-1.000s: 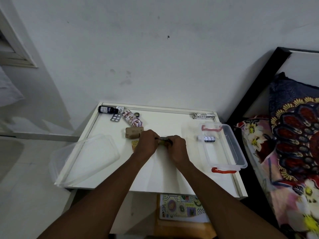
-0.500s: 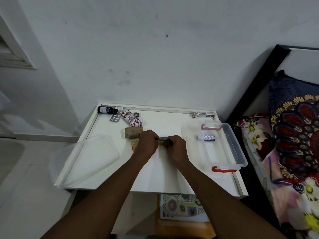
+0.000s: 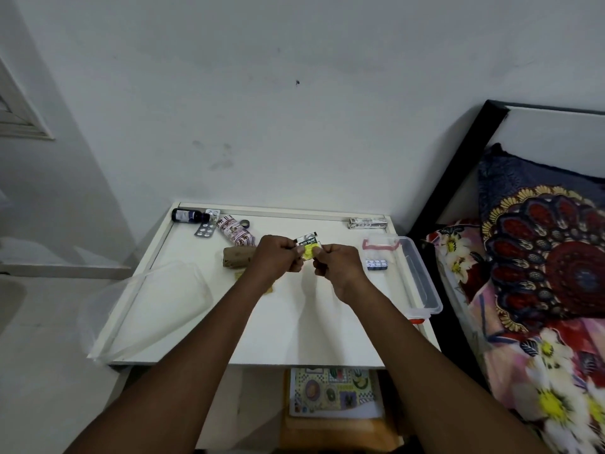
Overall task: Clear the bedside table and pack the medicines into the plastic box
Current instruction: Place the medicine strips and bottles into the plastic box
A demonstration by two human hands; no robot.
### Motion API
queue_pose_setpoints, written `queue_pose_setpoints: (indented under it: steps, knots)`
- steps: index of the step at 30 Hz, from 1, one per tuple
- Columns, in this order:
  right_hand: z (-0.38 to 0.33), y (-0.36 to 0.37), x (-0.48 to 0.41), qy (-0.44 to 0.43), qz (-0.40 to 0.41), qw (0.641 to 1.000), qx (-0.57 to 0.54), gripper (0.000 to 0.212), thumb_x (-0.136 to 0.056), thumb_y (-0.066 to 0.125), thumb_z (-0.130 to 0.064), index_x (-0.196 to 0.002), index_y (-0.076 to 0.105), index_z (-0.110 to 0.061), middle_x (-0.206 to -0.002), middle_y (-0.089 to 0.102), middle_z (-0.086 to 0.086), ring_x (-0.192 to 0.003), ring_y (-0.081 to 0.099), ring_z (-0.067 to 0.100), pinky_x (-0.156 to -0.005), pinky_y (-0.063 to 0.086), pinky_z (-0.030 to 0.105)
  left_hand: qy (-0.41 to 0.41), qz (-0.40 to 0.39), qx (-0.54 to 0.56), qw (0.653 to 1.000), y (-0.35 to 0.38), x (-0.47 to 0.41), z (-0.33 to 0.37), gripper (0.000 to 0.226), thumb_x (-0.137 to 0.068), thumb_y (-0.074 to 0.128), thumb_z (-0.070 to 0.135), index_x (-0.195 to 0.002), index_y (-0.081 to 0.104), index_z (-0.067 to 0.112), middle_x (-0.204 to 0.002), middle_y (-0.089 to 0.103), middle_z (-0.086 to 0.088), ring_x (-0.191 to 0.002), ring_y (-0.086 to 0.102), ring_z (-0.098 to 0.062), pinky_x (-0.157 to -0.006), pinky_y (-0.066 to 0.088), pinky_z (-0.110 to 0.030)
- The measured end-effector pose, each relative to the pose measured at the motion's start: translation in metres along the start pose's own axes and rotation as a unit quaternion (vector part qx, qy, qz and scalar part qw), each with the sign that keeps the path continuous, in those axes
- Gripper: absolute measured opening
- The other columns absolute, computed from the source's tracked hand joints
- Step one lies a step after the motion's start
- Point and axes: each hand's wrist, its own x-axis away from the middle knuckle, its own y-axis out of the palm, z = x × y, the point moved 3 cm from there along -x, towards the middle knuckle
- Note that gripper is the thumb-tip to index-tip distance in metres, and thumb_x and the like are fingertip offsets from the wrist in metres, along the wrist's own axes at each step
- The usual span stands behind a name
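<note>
Above bedside table (image 3: 294, 326), sachet (image 3: 307, 249) now aloft

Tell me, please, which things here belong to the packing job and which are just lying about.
Job: sachet pinched by left hand and right hand, plastic box, lid, dark bottle, blister strip, brown roll, boxed tube.
Lying about: patterned pillow, puzzle board under the table.

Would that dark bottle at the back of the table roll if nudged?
Probably: the dark bottle lies on its side and looks round. The table's back rim beside it would likely stop it. Small, so probably light.
</note>
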Motion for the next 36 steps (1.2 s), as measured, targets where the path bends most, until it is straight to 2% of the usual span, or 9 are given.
queue_pose_setpoints:
  steps: [7, 13, 17, 22, 25, 28, 31, 34, 36]
  knots:
    - [-0.035, -0.067, 0.028, -0.041, 0.082, 0.995, 0.049, 0.009, -0.088, 0.068, 0.002, -0.081, 0.068, -0.003, -0.072, 0.065, 0.012, -0.057, 0.058, 0.019, -0.055, 0.054, 0.029, 0.052, -0.035, -0.024, 0.998, 0.067, 0.023, 0.026, 0.025, -0.095, 0.066, 0.003, -0.070, 0.072, 0.003, -0.062, 0.066, -0.012, -0.054, 0.062, -0.021, -0.061, 0.060, -0.030]
    - [-0.039, -0.119, 0.035, 0.014, 0.126, 0.992, -0.017, 0.014, -0.082, 0.071, 0.009, -0.082, 0.068, -0.005, -0.064, 0.064, 0.010, -0.050, 0.056, 0.018, -0.048, 0.049, 0.025, 0.055, -0.062, -0.060, 0.995, 0.118, 0.030, 0.037, 0.021, -0.095, 0.064, 0.002, -0.083, 0.071, -0.014, -0.066, 0.062, -0.017, -0.048, 0.059, -0.018, -0.057, 0.058, -0.024]
    - [-0.037, -0.133, 0.018, 0.030, 0.175, 0.984, -0.029, 0.012, -0.081, 0.070, 0.011, -0.090, 0.069, 0.003, -0.068, 0.063, 0.013, -0.047, 0.053, 0.017, -0.045, 0.048, 0.024, 0.048, -0.053, -0.050, 0.996, 0.127, 0.028, 0.037, 0.018, -0.093, 0.063, 0.001, -0.082, 0.074, -0.007, -0.069, 0.066, -0.016, -0.054, 0.062, -0.021, -0.064, 0.061, -0.034]
    - [-0.030, -0.141, -0.001, 0.003, 0.248, 0.952, 0.180, 0.007, -0.079, 0.064, 0.001, -0.084, 0.064, -0.004, -0.080, 0.066, 0.012, -0.062, 0.066, 0.027, -0.057, 0.060, 0.037, -0.015, 0.008, -0.036, 0.999, 0.108, 0.019, 0.021, 0.022, -0.087, 0.049, -0.009, -0.077, 0.066, -0.001, -0.074, 0.057, -0.017, -0.065, 0.050, -0.028, -0.065, 0.047, -0.038]
    - [-0.023, -0.130, 0.002, 0.032, 0.218, 0.934, 0.280, 0.022, -0.080, 0.067, -0.003, -0.076, 0.053, -0.019, -0.076, 0.065, 0.006, -0.064, 0.069, 0.024, -0.047, 0.052, 0.027, -0.058, -0.005, -0.039, 0.998, 0.105, 0.019, 0.013, 0.017, -0.092, 0.053, -0.007, -0.086, 0.069, -0.006, -0.078, 0.062, -0.019, -0.066, 0.055, -0.029, -0.069, 0.052, -0.040]
    - [-0.014, -0.128, 0.001, 0.091, 0.198, 0.927, 0.305, 0.017, -0.080, 0.072, -0.003, -0.093, 0.063, -0.008, -0.091, 0.071, 0.013, -0.081, 0.074, 0.030, -0.056, 0.061, 0.033, -0.076, -0.044, -0.041, 0.995, 0.112, 0.022, 0.008, 0.015, -0.093, 0.060, -0.003, -0.093, 0.070, -0.015, -0.081, 0.067, -0.023, -0.069, 0.063, -0.032, -0.079, 0.060, -0.046]
    - [-0.010, -0.129, -0.001, 0.109, 0.212, 0.923, 0.301, 0.027, -0.080, 0.076, -0.003, -0.106, 0.068, -0.003, -0.102, 0.074, 0.016, -0.087, 0.074, 0.030, -0.054, 0.059, 0.029, -0.071, -0.061, -0.060, 0.994, 0.117, 0.025, 0.007, 0.015, -0.089, 0.058, -0.008, -0.091, 0.070, -0.016, -0.080, 0.069, -0.025, -0.068, 0.066, -0.033, -0.082, 0.061, -0.049]
    - [-0.006, -0.124, -0.006, 0.095, 0.224, 0.923, 0.298, 0.034, -0.077, 0.077, -0.003, -0.109, 0.069, 0.000, -0.108, 0.073, 0.018, -0.097, 0.073, 0.033, -0.080, 0.064, 0.041, -0.060, -0.073, -0.103, 0.990, 0.118, 0.028, 0.006, 0.018, -0.089, 0.055, -0.007, -0.087, 0.073, -0.012, -0.077, 0.072, -0.022, -0.066, 0.072, -0.032, -0.071, 0.063, -0.038]
    - [-0.006, -0.117, -0.008, 0.080, 0.222, 0.918, 0.320, 0.036, -0.076, 0.077, -0.002, -0.110, 0.068, 0.000, -0.111, 0.073, 0.019, -0.100, 0.073, 0.034, -0.084, 0.063, 0.044, -0.059, -0.075, -0.115, 0.989, 0.118, 0.030, 0.005, 0.019, -0.091, 0.056, -0.005, -0.088, 0.073, -0.012, -0.077, 0.073, -0.024, -0.065, 0.072, -0.031, -0.066, 0.064, -0.033]
